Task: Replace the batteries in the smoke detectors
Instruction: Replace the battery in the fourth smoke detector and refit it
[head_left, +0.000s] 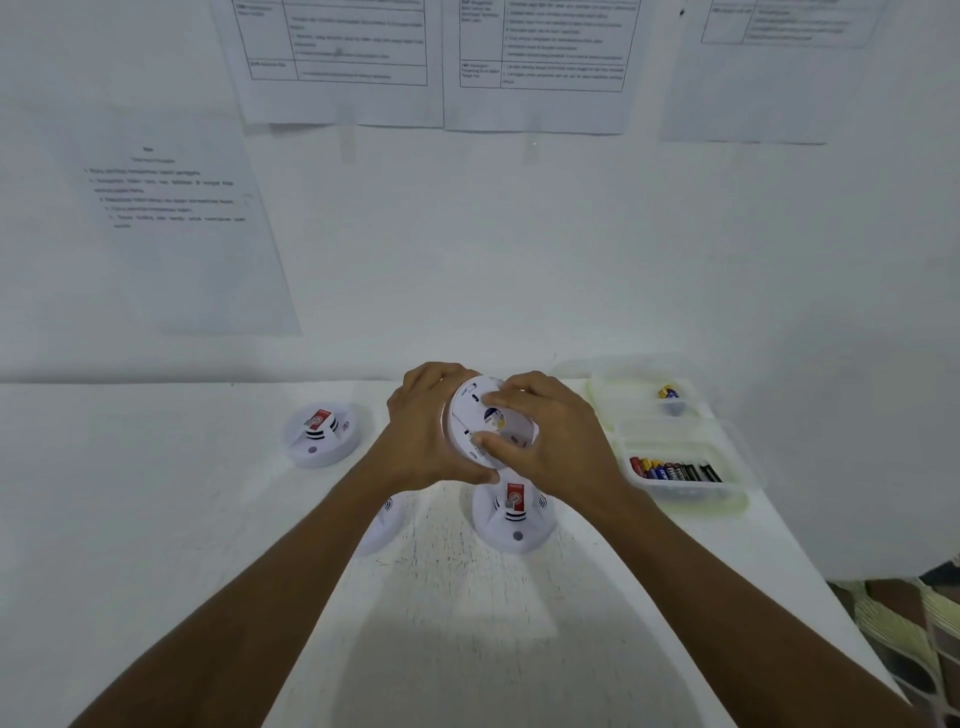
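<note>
Behind everything, a white wall (519, 260) hung with printed sheets (176, 223), text too blurred to read. Below, a white table (156, 519). At its right edge, two clear trays: near tray (685, 496) filled with a row of batteries (675, 472); far tray (618, 397) with a single battery (668, 393). Resting dome-up on the table, left detector (322, 434) and middle detector (511, 519), each with a red label; a third detector (384, 525) mostly hidden under the left forearm. Raised above the table, in the middle, held detector (470, 410), back towards the camera. Gripped at its left rim by the left hand (426, 426), fingers (441, 371) curled round the edge. Pinched across its back by the right hand (550, 431), fingertips and thumb pressing on the plate, perhaps on the battery cover.
</note>
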